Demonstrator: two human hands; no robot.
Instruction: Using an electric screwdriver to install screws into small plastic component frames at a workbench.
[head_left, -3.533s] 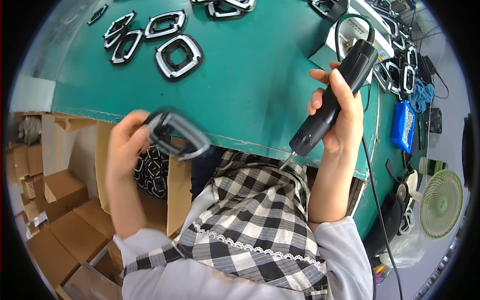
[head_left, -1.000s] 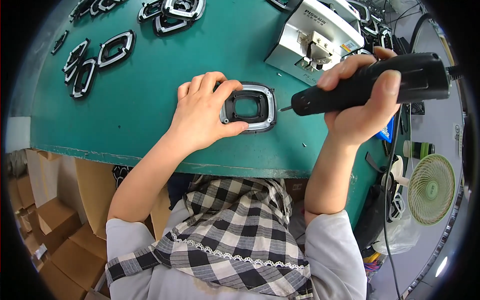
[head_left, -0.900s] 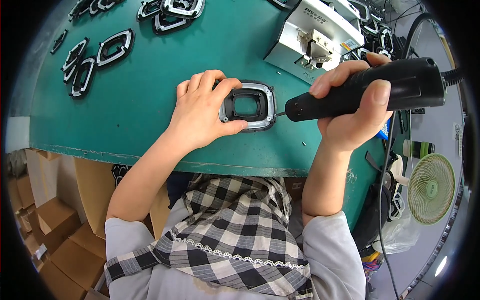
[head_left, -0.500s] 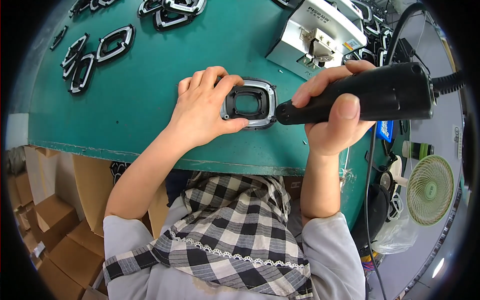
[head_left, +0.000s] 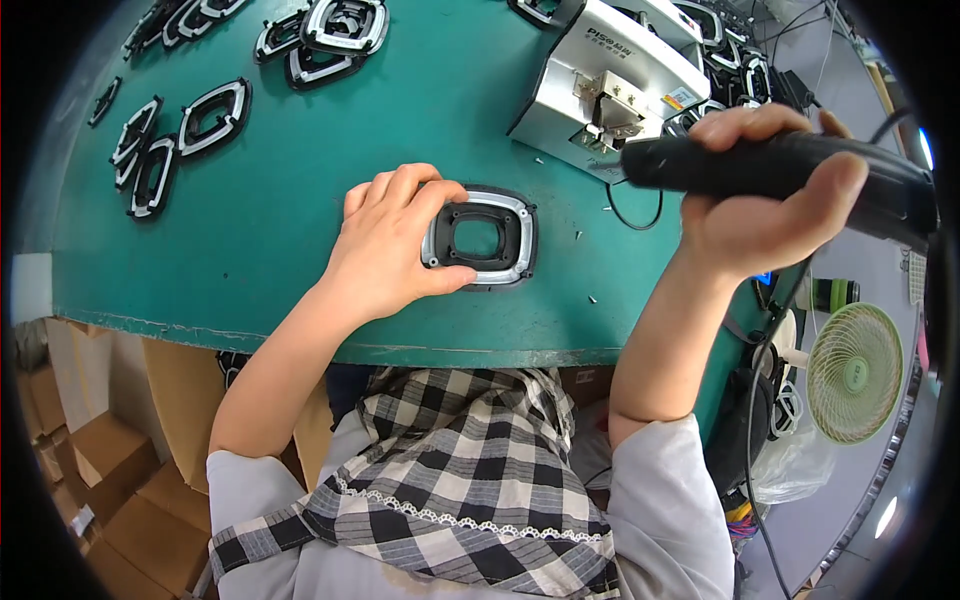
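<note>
My left hand (head_left: 385,240) grips the left side of a silver and black rounded frame (head_left: 524,235), which lies flat on the green table. Its fingers curl over the far edge and the thumb presses the near edge. Raised over the right part of the table, my right hand (head_left: 755,225) is wrapped round a black electric screwdriver (head_left: 690,165). The screwdriver's nose points left, close to the front of a white screw feeder (head_left: 560,105); whether its bit touches the feeder I cannot tell.
Several similar frames (head_left: 215,115) lie at the far left, with more stacked (head_left: 345,25) at the back. Loose screws (head_left: 592,299) dot the tabletop (head_left: 300,150). A green fan (head_left: 855,375) stands at the right. Cardboard boxes (head_left: 110,435) sit below left.
My right hand has carried the screwdriver away from the frame's right side, rightward and up to the screw feeder. My left hand still holds the frame; the whole view has shifted slightly.
</note>
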